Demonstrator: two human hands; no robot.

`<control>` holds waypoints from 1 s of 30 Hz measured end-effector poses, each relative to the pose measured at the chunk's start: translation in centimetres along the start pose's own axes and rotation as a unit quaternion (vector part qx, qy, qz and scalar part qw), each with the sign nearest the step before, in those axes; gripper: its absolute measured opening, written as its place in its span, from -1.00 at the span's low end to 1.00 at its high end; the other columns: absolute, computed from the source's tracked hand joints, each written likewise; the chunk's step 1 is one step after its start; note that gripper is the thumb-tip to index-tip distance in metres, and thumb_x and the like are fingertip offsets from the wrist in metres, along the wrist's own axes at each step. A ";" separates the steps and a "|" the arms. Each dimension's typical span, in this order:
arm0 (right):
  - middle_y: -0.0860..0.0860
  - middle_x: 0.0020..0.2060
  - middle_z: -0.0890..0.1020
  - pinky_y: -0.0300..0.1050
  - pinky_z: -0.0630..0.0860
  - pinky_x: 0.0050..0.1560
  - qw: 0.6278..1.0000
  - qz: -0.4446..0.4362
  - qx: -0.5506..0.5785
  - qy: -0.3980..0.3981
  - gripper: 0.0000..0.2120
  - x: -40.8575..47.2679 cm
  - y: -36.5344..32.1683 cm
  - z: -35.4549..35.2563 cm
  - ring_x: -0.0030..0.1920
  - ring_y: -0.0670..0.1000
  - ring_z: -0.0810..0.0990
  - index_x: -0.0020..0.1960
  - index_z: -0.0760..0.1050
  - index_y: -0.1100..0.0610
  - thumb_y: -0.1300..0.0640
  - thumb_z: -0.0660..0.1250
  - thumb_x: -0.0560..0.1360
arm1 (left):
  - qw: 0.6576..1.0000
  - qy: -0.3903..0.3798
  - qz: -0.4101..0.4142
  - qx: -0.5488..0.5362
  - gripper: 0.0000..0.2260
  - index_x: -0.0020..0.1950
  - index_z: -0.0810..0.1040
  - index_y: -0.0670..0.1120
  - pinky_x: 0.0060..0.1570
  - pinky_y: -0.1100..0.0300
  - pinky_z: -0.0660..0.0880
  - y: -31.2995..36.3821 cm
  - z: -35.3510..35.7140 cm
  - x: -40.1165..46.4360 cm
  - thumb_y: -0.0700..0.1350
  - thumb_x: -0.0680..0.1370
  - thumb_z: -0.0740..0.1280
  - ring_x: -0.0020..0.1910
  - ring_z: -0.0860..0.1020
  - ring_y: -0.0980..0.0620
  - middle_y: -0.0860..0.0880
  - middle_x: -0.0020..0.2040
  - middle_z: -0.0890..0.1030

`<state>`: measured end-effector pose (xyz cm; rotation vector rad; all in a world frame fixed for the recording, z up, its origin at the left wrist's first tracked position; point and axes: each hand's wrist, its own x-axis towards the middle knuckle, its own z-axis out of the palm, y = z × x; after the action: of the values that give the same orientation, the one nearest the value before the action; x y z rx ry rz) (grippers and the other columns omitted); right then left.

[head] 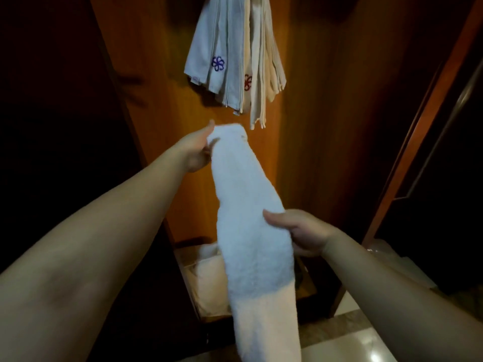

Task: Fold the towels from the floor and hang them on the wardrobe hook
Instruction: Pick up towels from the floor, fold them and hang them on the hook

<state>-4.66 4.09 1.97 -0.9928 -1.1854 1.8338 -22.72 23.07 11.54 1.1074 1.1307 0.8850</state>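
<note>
Towel [248, 218], white and folded into a long narrow band, is stretching between both hands in front of the wardrobe's wooden panel [308, 126], its far end up high and its near end hanging down past the bottom of the head view. Left hand [198, 150] is gripping the top end, thumb pointing up alongside the fold and fingers curling in behind the cloth. Right hand [298, 231] is holding the band partway down, thumb lying across the front and the other fingers tucking under it out of sight. Hanging towels [235, 56] are already bunching overhead, one with a blue flower mark and one with a red one; the hook itself is sitting above the frame, so I cannot tell how much room is left on it. Down below, a basket [209, 283] with pale cloth is waiting. Risk, as I judge it: the fold is looking loose, so lifting may be letting layers slide apart, and a crowded hook may be nudging a neighbour off
</note>
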 end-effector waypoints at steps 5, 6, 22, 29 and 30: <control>0.16 0.22 0.66 0.01 0.59 0.18 0.991 -0.073 0.074 0.087 -0.44 1.7 -3.1 -0.5 0.24 0.13 0.64 0.31 0.54 0.16 -0.06 0.48 0.38 | 0.959 0.098 0.203 0.170 -0.65 0.28 0.48 -0.03 0.06 0.19 0.47 -5.0 0.5 -4.0 0.18 0.64 0.23 0.00 0.53 0.10 0.07 0.02 0.56; 0.16 0.22 0.66 0.02 0.55 0.23 0.987 -0.082 0.079 0.109 -0.48 2.1 -3.5 -0.6 0.24 0.13 0.64 0.34 0.51 0.18 -0.03 0.43 0.45 | 0.945 0.100 0.259 0.174 -0.77 0.20 0.50 0.02 -0.01 0.28 0.44 -6.4 0.5 -5.8 0.12 0.64 0.26 0.01 0.53 0.17 0.10 0.02 0.56; 0.06 0.15 0.67 0.09 0.51 0.32 0.939 -0.149 0.120 0.286 -0.69 4.9 -7.1 4.1 0.17 0.08 0.64 0.24 0.46 0.06 -0.11 0.30 0.62 | 0.862 0.139 0.344 0.344 -0.30 0.54 -0.03 0.21 0.36 0.14 0.31 -15.6 4.0 -9.5 -0.09 0.56 0.32 0.56 0.14 0.07 0.16 0.58 0.08; 0.08 0.19 0.66 0.09 0.55 0.24 0.916 -0.225 0.119 0.311 -0.54 3.7 -9.8 3.6 0.19 0.08 0.63 0.41 0.41 0.11 -0.10 0.31 0.61 | 0.863 0.165 0.348 0.327 -0.52 0.51 0.14 0.25 0.04 0.24 0.51 -15.6 3.0 -8.3 0.04 0.65 0.25 0.24 0.45 0.21 0.14 0.46 0.40; 0.09 0.20 0.66 0.10 0.56 0.22 0.914 -0.230 0.122 0.312 -0.51 3.4 -10.1 3.3 0.20 0.10 0.63 0.43 0.39 0.12 -0.11 0.31 0.61 | 0.864 0.169 0.346 0.325 -0.61 0.45 0.25 0.27 0.02 0.18 0.57 -15.7 2.5 -8.1 0.01 0.65 0.23 0.17 0.53 0.19 0.15 0.33 0.53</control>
<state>-7.41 9.00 11.65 -0.9504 -0.6929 1.1259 -22.10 11.08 -1.61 2.0584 1.3900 1.3356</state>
